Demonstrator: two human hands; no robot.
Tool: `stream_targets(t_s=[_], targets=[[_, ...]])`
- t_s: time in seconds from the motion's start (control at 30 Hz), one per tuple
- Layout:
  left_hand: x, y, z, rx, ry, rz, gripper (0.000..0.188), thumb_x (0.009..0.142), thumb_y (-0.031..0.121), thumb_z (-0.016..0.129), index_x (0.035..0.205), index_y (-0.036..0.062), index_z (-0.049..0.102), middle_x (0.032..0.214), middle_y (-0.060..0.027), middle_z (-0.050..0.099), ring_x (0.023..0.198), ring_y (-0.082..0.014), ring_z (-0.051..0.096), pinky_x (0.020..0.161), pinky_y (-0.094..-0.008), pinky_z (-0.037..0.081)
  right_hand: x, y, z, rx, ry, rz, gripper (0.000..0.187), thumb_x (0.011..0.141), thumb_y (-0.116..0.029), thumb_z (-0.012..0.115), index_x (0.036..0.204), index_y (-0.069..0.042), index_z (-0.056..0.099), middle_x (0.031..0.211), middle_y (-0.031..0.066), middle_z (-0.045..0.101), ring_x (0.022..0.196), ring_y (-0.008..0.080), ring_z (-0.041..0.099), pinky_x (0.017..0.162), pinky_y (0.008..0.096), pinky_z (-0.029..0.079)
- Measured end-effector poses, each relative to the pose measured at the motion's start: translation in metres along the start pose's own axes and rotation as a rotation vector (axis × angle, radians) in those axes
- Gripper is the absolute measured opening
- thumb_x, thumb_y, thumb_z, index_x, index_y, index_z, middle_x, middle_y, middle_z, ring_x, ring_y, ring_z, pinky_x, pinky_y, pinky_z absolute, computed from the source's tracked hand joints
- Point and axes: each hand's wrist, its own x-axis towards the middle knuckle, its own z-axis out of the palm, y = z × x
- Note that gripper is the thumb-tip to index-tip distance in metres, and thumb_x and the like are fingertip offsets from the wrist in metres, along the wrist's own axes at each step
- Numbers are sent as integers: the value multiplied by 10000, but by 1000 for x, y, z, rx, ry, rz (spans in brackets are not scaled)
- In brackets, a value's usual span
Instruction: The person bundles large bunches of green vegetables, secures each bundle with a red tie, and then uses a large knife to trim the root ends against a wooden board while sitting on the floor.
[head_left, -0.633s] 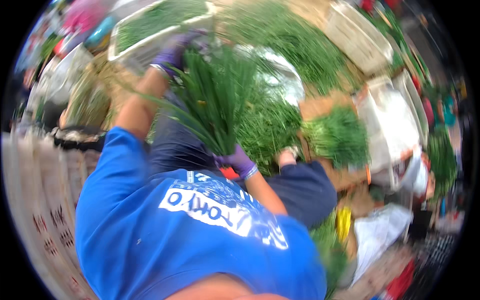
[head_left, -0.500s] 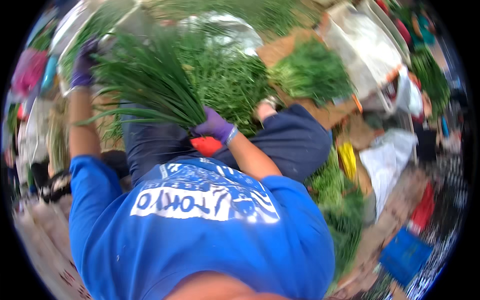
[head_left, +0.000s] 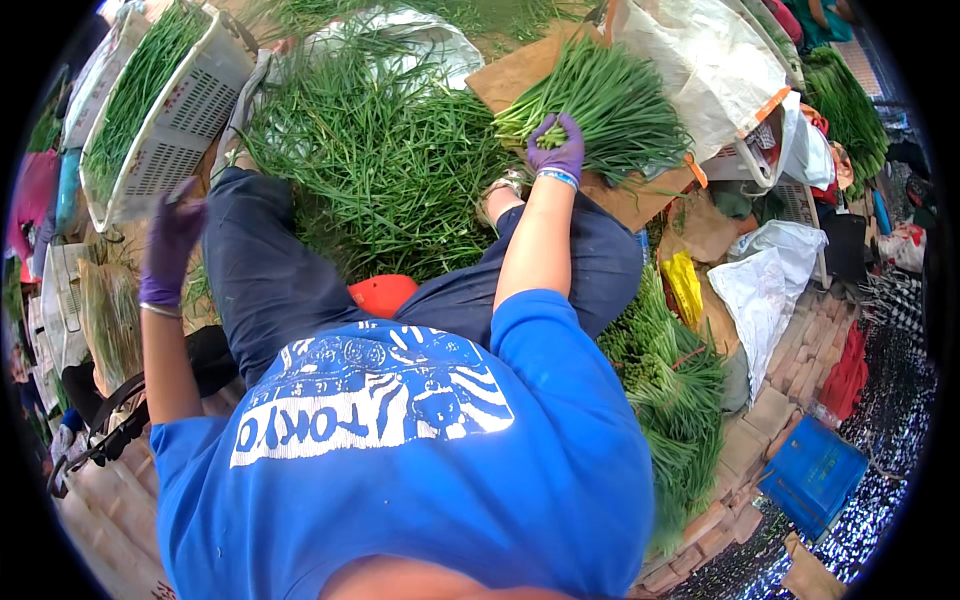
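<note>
My right hand (head_left: 557, 148), in a purple glove, is at the stem end of a bunch of garlic chives (head_left: 615, 105). Its thumb and fingers curve round some stems; the undersides of the fingers are hidden. The bunch lies over a brown cardboard sheet (head_left: 625, 205), pale stems to the left and leaves to the right. My left hand (head_left: 174, 245), also purple-gloved and slightly blurred, is raised beside my left knee. Its fingers are apart and hold nothing. Between my legs spreads a large loose heap of chives (head_left: 390, 165).
A white plastic crate (head_left: 165, 165) with greens stands at the far left. More bundled chives (head_left: 670, 400) lie by my right side, near a yellow bag (head_left: 682, 288) and a white sack (head_left: 765, 290). A blue box (head_left: 815, 475) is at the lower right. Something red (head_left: 383, 295) sits between my thighs.
My right hand has carried the bunch of chives from in front of my left leg over to the cardboard on the right. My left hand has come down and nearer.
</note>
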Motion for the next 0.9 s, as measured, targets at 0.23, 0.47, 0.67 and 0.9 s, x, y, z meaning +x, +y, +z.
stream_targets(t_s=[0.23,0.47,0.67,0.9], targets=[[85,-21,164,1572,-783,-408,502,791,418,551,1176,100,506,979,-130,610,887,-219,583,799,-328,445,-53,7,15,13,232,179,583,657,-327,699,1082,-21,440,1062,164,420,879,315,452,810,461,393],[219,-77,260,568,-343,-127,764,760,493,569,1300,21,308,1193,-284,433,1149,-317,415,955,-351,339,-54,-32,-55,-244,170,-253,791,721,-458,544,1315,-48,220,1364,153,222,1238,293,257,993,432,199],[356,-188,328,977,-565,121,785,758,490,560,1351,125,197,1368,-273,59,1218,-346,311,988,-351,303,-46,-33,-11,-194,149,-565,623,778,-479,548,1223,-63,419,1227,114,459,1076,285,470,917,419,376],[346,-173,395,751,-594,-244,1103,677,507,624,1329,3,-111,1281,-260,335,1167,-277,399,948,-302,343,6,-28,-23,-125,-76,-329,666,781,-563,483,1237,-84,406,1201,116,482,1046,301,483,908,430,381]])
